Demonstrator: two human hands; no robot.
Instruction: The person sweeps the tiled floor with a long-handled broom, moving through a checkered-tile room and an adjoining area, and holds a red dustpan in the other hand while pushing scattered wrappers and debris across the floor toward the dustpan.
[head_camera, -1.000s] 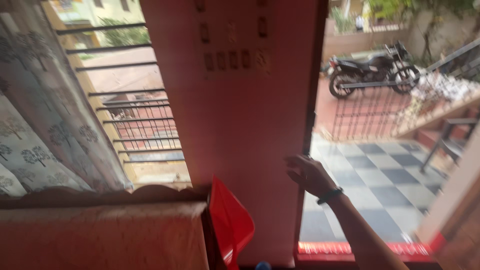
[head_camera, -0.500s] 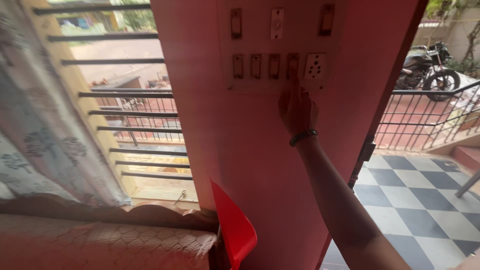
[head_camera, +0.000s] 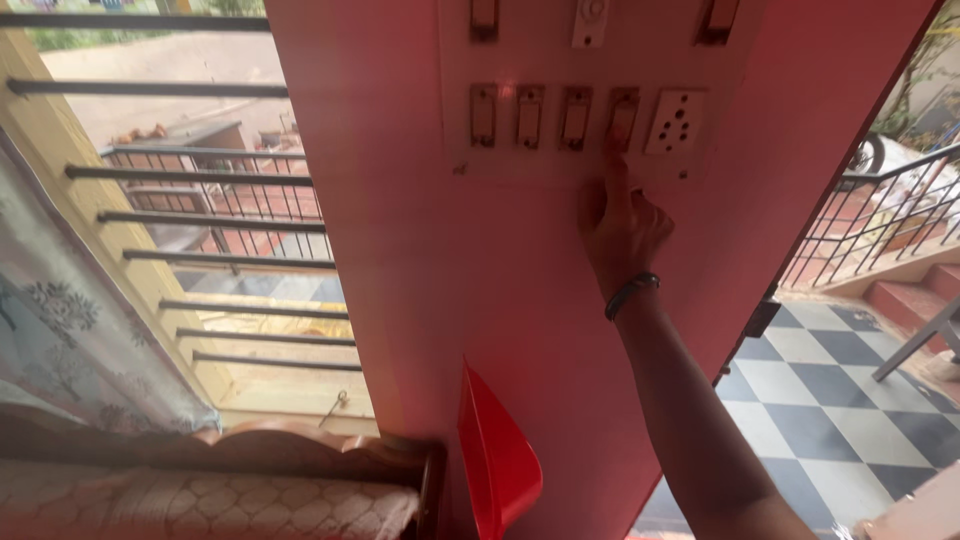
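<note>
My right hand (head_camera: 620, 225) is raised against a white switch panel (head_camera: 590, 90) set in a pink wall. Its index finger is stretched up and its tip presses the rightmost wall switch (head_camera: 623, 118) in the lower row, just left of a white socket (head_camera: 674, 122); the other fingers are curled. A dark band circles the wrist. Three more switches (head_camera: 530, 117) sit in the same row to the left, and another row lies above. My left hand is out of view.
A barred window (head_camera: 190, 200) with a patterned curtain (head_camera: 70, 320) is on the left. A red plastic chair (head_camera: 497, 460) and a carved sofa back (head_camera: 220, 470) stand below. An open doorway shows a checkered tile floor (head_camera: 830, 420) and a railing (head_camera: 870, 220).
My right hand rose from near the door edge to the switch panel, and its index finger now touches the rightmost lower switch. The view moved closer to the wall.
</note>
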